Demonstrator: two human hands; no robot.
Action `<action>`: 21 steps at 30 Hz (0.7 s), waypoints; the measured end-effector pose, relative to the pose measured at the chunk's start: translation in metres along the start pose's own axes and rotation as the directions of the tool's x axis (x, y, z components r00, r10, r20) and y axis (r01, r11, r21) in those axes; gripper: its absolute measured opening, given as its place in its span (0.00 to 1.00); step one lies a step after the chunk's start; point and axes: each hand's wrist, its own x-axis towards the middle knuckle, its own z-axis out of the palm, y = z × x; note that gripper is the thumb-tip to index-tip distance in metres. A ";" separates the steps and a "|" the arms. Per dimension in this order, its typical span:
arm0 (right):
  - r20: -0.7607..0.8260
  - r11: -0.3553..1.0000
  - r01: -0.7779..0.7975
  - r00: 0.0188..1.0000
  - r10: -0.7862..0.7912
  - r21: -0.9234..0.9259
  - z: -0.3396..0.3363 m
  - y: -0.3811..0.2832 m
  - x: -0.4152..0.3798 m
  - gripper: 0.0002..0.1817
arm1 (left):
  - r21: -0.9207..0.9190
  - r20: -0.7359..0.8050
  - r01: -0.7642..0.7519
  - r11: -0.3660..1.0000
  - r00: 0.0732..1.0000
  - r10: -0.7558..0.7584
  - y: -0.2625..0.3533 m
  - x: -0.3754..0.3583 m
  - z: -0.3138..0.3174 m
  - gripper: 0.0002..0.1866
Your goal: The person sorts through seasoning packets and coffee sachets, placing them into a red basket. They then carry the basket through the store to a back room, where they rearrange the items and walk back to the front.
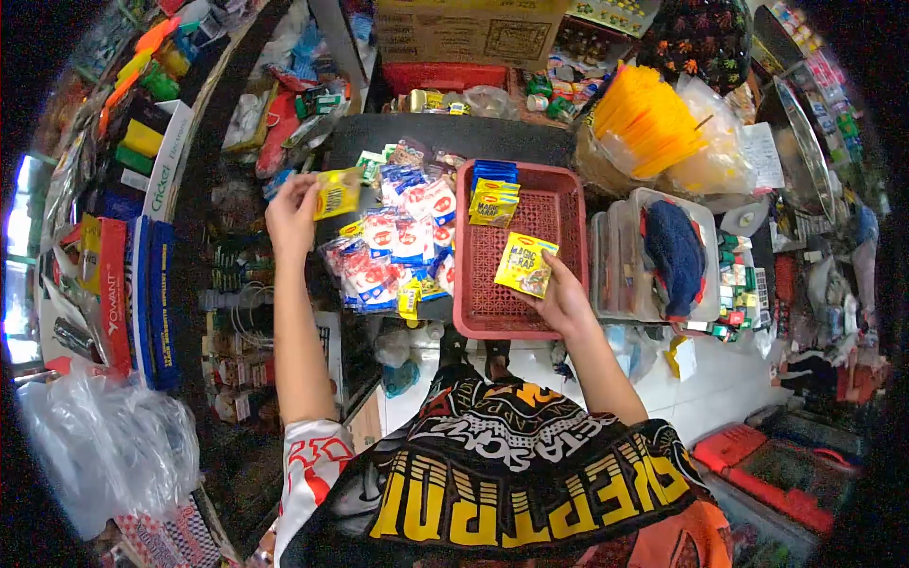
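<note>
My left hand pinches a yellow sachet at the left edge of a heap of packets. The heap of red, white and blue packets lies on the dark tabletop. In my right hand is a yellow Maggi Magic Sarap sachet, held above the pink basket. Inside the basket's upper left part stand yellow sachets with blue ones behind them. A small yellow sachet rests at the heap's lower edge.
Plastic containers with a dark blue cloth stand right of the basket. Beyond them are a bundle of yellow items and a cardboard box. Plastic bags hang at lower left; a red-lidded case sits lower right.
</note>
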 end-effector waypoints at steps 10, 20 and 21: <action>0.283 0.965 0.166 0.953 -0.105 -0.201 0.015 -0.001 -0.015 0.19 | -0.214 0.743 -0.238 0.947 0.590 0.316 0.140 -0.066 0.104 0.07; 0.278 0.839 0.251 0.953 -0.125 -0.483 0.002 -0.003 -0.001 0.25 | -0.068 0.708 -0.069 0.995 0.699 0.097 0.098 -0.085 0.145 0.39; 0.296 0.825 0.298 0.940 -0.167 -0.481 -0.001 0.000 0.004 0.25 | -0.008 0.721 -0.212 0.977 0.676 0.153 0.096 -0.084 0.143 0.34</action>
